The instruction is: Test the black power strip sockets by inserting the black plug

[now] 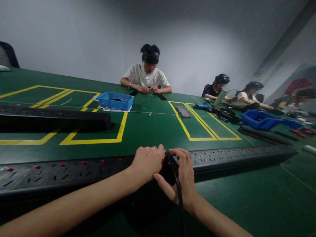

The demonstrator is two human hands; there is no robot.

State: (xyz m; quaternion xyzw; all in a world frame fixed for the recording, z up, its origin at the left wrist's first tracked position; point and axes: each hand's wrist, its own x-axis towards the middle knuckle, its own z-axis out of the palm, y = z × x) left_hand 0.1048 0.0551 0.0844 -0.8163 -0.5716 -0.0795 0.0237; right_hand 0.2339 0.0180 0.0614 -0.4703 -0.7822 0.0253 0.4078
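A long black power strip (71, 171) with red switches runs across the green table in front of me. My left hand (147, 163) is curled into a fist on top of the strip near its middle. My right hand (184, 178) wraps its fingers around a black plug (169, 168) pressed against the strip. A black cable (180, 204) leads down from the plug toward me.
A second black power strip (49, 119) lies further back on the left. A blue bin (115, 100) sits inside yellow tape lines (122, 126). A person in a white shirt (146, 77) works opposite; more people, blue bins (259, 119) and tools are at the right.
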